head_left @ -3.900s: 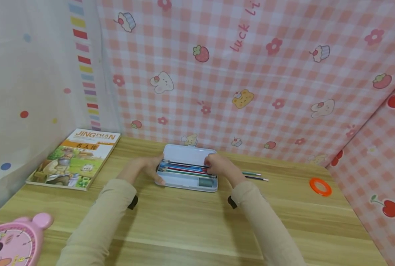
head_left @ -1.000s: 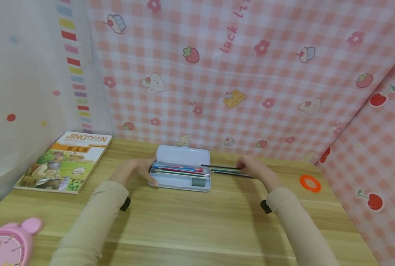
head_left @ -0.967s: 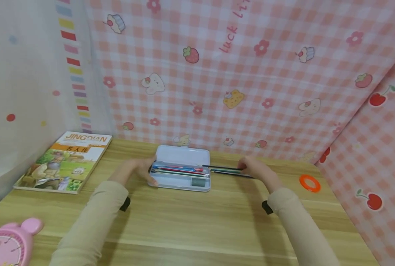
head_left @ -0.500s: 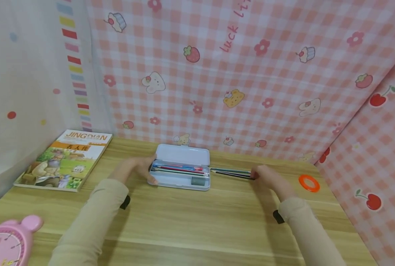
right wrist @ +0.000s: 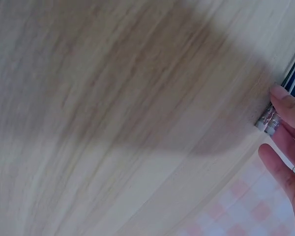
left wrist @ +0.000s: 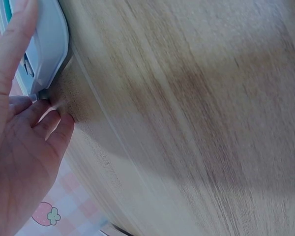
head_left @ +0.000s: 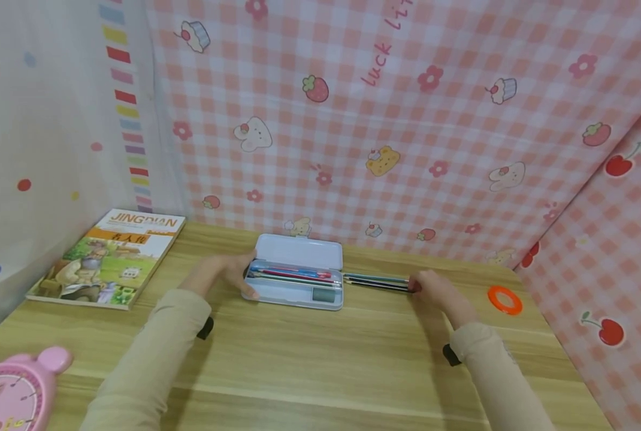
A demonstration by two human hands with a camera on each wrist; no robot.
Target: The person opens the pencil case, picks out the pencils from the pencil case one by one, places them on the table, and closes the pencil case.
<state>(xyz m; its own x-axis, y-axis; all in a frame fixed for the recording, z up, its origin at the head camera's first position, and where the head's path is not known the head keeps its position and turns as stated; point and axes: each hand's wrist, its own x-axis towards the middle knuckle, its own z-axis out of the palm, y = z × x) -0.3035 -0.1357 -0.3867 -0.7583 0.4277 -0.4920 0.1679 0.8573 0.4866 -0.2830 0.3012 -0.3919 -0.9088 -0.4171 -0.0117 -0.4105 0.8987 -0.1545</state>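
Note:
A white pencil case (head_left: 331, 304) lies open at the back of the table, its lid (head_left: 299, 251) raised toward the wall. Inside are several pens and pencils (head_left: 293, 276) and a dark green eraser (head_left: 323, 295). My left hand (head_left: 233, 272) holds the case's left end; in the left wrist view, the thumb (left wrist: 12, 54) lies along it and the fingertips (left wrist: 64, 128) reach round its corner. My right hand (head_left: 434, 288) pinches the eraser-tipped ends of a small bundle of dark and green pencils (head_left: 377, 282), seen close in the right wrist view. Their tips reach the case's right side.
To the right lies an orange ring (head_left: 505, 300). A book (head_left: 107, 257) lies at the back left, and a pink clock (head_left: 15, 392) sits at the front left. A checked cloth wall (head_left: 342, 120) rises right behind the case.
My right hand has moved from the case's right end out to the right, to the pencils' far ends. A dark pencil it held above the others now lies alongside them. My left hand stays put.

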